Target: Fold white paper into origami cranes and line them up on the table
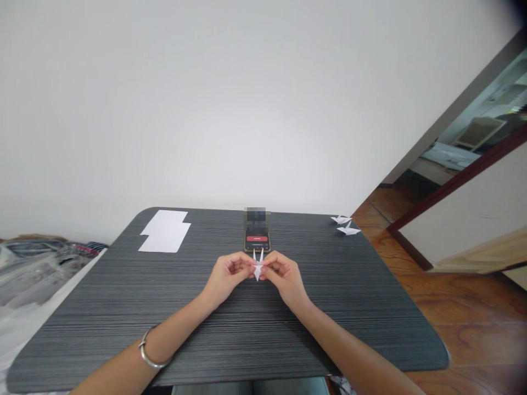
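Observation:
A small folded white paper figure (258,265) with two thin points sticking up is held just above the dark striped table (123,307), near its middle. My left hand (227,276) pinches its left side with closed fingers. My right hand (284,275) pinches its right side the same way. A silver bangle (149,355) sits on my left wrist. Just beyond the figure a phone (257,230) lies on the table with its screen lit.
Sheets of white paper (165,231) lie at the table's far left. Two folded white paper birds (346,225) rest at the far right corner. A white wall stands behind. Wooden floor and a doorway are on the right, and crumpled plastic (37,269) lies at the left.

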The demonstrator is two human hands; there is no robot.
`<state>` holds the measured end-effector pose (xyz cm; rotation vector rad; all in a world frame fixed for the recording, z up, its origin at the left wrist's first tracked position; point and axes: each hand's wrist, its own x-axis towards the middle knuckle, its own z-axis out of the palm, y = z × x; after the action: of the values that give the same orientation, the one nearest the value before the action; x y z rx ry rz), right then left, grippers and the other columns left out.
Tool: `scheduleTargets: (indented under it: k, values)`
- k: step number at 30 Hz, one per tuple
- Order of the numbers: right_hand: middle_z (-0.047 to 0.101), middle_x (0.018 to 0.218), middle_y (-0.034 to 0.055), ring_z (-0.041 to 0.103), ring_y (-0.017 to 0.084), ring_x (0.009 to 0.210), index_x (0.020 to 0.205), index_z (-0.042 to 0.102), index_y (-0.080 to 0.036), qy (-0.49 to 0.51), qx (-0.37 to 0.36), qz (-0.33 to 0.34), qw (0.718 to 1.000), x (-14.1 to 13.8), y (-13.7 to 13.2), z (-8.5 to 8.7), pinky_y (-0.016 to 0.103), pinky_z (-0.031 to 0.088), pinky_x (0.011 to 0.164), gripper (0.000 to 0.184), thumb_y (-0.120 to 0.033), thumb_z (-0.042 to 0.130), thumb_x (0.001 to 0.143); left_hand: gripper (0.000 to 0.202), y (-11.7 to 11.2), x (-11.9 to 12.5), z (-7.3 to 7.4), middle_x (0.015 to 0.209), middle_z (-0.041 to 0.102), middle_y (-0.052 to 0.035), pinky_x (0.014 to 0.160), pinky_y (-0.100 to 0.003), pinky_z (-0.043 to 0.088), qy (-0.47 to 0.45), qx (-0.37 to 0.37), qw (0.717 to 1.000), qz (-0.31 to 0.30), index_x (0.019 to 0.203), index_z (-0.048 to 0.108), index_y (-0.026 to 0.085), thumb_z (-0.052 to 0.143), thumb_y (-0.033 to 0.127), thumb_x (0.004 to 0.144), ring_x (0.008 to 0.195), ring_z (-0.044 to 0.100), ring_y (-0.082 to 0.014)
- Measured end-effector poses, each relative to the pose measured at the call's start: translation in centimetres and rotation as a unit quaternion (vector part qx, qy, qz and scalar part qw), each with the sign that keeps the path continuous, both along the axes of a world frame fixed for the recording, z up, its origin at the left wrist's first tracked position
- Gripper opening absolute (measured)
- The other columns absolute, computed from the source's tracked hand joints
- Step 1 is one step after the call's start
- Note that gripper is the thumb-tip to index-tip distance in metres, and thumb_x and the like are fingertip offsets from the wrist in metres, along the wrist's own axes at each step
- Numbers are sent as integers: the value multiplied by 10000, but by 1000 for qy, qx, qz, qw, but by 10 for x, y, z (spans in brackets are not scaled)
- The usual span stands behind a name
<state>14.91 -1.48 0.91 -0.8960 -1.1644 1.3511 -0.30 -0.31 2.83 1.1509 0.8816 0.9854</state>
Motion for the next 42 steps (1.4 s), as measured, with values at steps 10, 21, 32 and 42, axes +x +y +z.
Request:
scheduleTargets:
  k: [10,21,32,42]
  values:
    - [514,721,-21,565,97,593,669,636,-193,-5,50,4,999,0,0,1,229,509,554,37,-209,636,703,78,2,-2,-9,626,668,-8,620,-221,469,-27,-7,1000,-7,667,651,123,667,199,667,591,602,-111]
    - [503,729,-10,546,109,617,674,648,-201,-19,62,-13,998,1,1,-1,244,511,557,46,-197,625,714,147,0,-2,-4,698,665,-21,683,-241,487,-37,-17,999,-16,732,641,116,643,261,713,660,615,-124]
    - [504,754,8,542,118,650,691,656,-205,-71,121,-22,990,3,-2,0,241,506,554,134,-114,568,736,243,0,1,-1,634,602,35,591,-189,468,-46,-49,998,-7,682,520,128,733,225,618,582,583,-78]
    - [500,774,15,534,125,670,697,650,-209,-107,130,-14,986,3,-4,2,233,496,543,109,-159,567,746,262,2,-1,-4,586,599,51,527,-162,433,-54,-62,996,-25,672,504,136,747,195,594,523,566,-62]
